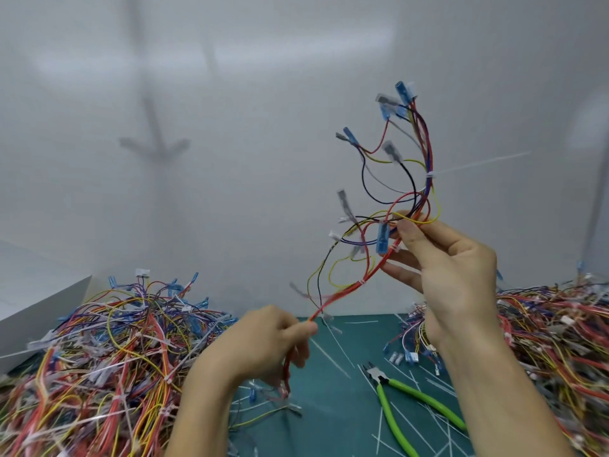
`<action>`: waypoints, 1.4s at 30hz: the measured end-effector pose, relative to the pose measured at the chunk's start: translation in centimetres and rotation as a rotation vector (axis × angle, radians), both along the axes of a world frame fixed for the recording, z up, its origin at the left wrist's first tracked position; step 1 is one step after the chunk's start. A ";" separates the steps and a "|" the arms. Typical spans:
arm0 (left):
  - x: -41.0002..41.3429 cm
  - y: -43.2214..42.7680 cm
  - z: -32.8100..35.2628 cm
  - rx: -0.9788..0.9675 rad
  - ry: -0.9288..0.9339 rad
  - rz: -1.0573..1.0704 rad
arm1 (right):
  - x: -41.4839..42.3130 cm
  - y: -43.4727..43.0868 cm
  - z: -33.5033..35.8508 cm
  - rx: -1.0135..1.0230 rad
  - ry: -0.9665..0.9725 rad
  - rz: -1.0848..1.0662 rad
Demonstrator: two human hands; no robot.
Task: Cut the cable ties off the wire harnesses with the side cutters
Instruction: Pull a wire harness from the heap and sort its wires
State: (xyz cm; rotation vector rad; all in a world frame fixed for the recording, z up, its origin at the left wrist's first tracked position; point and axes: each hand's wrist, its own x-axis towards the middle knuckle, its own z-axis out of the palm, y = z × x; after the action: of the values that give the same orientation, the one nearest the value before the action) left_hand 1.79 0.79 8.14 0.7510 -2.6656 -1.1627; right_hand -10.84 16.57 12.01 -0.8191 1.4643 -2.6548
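Harness [361,283] is held up above the mat [333,433], between both hands. The right hand [451,272] pinches its middle with thumb and fingers, just below a long-tailed cable tie [430,175]. The left hand [267,338] grips its lower red end. Green-handled cutters [382,379] lie on the mat between two harness piles [115,341].
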 end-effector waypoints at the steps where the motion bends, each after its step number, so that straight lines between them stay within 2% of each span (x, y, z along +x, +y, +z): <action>1: 0.0 0.0 0.1 0.046 0.085 0.041 | -0.1 0.1 0.0 0.001 -0.007 0.001; 8: 0.7 0.1 1.9 0.473 0.659 0.177 | -0.2 0.4 0.1 -0.042 -0.143 0.111; 13: 1.4 0.5 2.8 0.662 0.832 0.111 | -0.3 0.2 0.0 -0.083 -0.210 0.206; 16: 1.7 0.4 3.0 0.682 0.868 0.075 | -0.5 0.1 -0.1 -0.110 -0.244 0.247; 19: 1.5 0.0 2.6 0.630 0.816 0.071 | -0.6 0.2 0.0 -0.109 -0.235 0.247; 22: 0.7 -0.2 1.5 0.459 0.605 0.153 | -0.6 0.4 0.1 -0.082 -0.185 0.196; 25: 0.1 -0.5 0.3 0.046 0.225 0.131 | -0.6 0.4 0.1 -0.020 -0.099 0.120; 27: -0.7 -0.1 0.2 -0.226 0.107 0.105 | -0.6 0.3 0.0 0.025 -0.026 0.066; 29: -1.3 0.9 0.7 -0.366 0.225 0.213 | -0.5 0.2 -0.2 0.062 0.038 0.031; 31: -1.4 2.0 1.7 -0.430 0.555 0.367 | -0.2 -0.1 -0.3 0.103 0.098 0.029; 33: -1.2 3.0 2.7 -0.464 0.897 0.407 | 0.0 -0.4 -0.4 0.155 0.156 0.048; 34: -1.0 3.3 3.1 -0.448 1.002 0.388 | 0.2 -0.6 -0.5 0.185 0.181 0.067; 38: -1.0 3.9 3.7 -0.178 1.153 0.207 | 0.7 -1.5 -1.0 0.326 0.274 0.169; 42: -1.1 3.7 3.7 0.000 1.171 0.128 | 0.8 -2.2 -1.7 0.476 0.386 0.181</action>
State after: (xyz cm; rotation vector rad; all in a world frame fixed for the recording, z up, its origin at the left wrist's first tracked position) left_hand 0.72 4.50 11.80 0.1124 -1.6035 -1.0679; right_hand -10.08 14.37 10.31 -1.3697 1.8824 -1.9627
